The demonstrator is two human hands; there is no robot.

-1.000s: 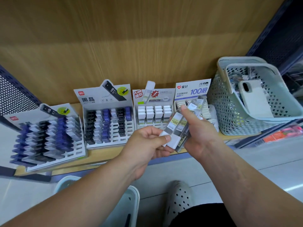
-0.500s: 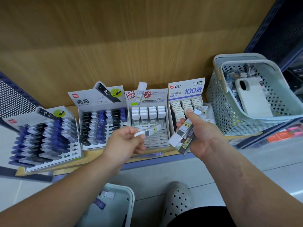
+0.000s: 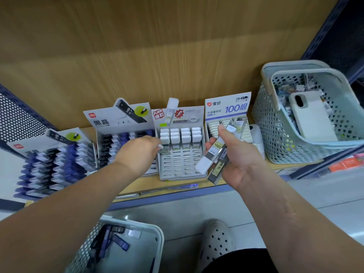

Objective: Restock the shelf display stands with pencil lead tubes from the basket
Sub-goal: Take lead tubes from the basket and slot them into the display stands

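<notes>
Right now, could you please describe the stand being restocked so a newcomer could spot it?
On the wooden shelf, four display stands line up left of the perforated basket. The grey stand is third from the left, by the left hand; unlike its fuller neighbours, its front slots are empty.

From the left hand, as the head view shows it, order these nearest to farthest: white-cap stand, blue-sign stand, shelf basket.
1. White-cap stand: right at the left hand, which pinches a tube over it.
2. Blue-sign stand: next stand to the right.
3. Shelf basket: far right end of the shelf.
</notes>
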